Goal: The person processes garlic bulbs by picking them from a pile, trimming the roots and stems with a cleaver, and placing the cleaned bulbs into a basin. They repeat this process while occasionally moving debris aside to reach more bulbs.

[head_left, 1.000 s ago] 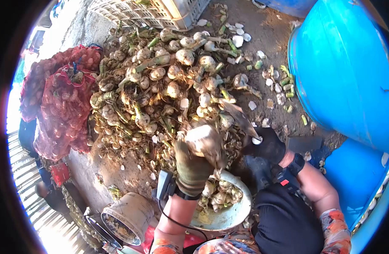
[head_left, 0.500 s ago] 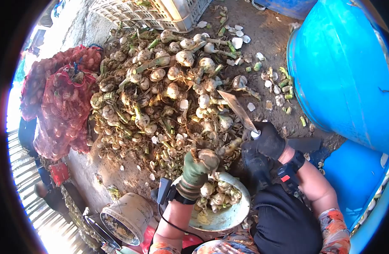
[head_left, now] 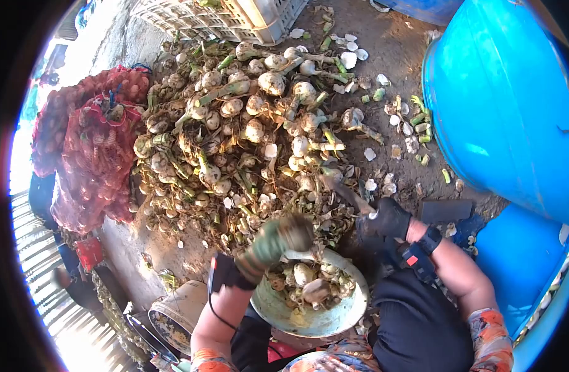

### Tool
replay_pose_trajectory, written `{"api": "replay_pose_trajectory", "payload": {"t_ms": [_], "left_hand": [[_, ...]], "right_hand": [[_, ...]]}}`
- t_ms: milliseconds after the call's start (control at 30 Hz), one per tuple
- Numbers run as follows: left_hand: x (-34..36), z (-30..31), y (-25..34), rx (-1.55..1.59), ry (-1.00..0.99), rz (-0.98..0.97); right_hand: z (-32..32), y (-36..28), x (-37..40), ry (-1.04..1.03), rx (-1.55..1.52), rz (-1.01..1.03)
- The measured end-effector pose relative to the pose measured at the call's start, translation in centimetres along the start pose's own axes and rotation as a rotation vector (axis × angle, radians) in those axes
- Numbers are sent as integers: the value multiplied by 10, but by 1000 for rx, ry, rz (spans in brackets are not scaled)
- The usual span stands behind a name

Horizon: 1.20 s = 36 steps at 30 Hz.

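Smeared by motion, my left hand (head_left: 273, 243) in a green glove is above the upper left rim of a pale green bowl (head_left: 357, 304). Its brownish fingertips are too blurred to show whether they hold anything. Garlic bulbs lie in the bowl, and one brownish garlic bulb (head_left: 316, 290) shows near its middle. My right hand (head_left: 386, 220), in a black glove, is closed around the handle of a knife (head_left: 349, 195). The blurred blade points up and left over the near right edge of a large garlic pile (head_left: 235, 130), whose bulbs still have stems and roots.
Red mesh sacks (head_left: 95, 149) of bulbs stand left of the pile. A plastic crate (head_left: 259, 22) is behind it. At right are a blue drum (head_left: 495, 93) and a blue sheet-like surface (head_left: 520, 266). A dirty bucket (head_left: 179, 313) lies tilted at lower left. Cut stems and peel litter the floor.
My left hand has moved left and slightly down from where it held a garlic bulb; a brownish bulb now shows in the bowl. The knife's blade tip has dropped lower.
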State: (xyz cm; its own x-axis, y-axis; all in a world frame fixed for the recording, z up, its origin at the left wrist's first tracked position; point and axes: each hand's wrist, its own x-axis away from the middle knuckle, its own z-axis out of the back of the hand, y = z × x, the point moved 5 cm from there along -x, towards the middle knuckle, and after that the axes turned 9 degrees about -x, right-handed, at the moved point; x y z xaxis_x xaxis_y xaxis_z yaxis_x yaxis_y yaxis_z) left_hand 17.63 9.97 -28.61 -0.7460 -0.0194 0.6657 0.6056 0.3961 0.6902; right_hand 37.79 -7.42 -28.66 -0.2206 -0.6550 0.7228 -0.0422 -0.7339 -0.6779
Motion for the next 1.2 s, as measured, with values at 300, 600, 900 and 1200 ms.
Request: {"api": "replay_pose_trajectory", "payload": {"t_ms": [300, 600, 900, 1200], "left_hand": [[-140, 49, 4, 503, 358, 130], [-53, 9, 54, 336, 420, -192], [-19, -38, 42, -92, 178, -401], [8, -80, 83, 145, -65, -182]], "right_hand": [[14, -18, -3, 84, -89, 270], [13, -75, 13, 228, 265, 448], [-1, -120, 33, 205, 427, 756], [15, -56, -7, 214, 604, 455]]}}
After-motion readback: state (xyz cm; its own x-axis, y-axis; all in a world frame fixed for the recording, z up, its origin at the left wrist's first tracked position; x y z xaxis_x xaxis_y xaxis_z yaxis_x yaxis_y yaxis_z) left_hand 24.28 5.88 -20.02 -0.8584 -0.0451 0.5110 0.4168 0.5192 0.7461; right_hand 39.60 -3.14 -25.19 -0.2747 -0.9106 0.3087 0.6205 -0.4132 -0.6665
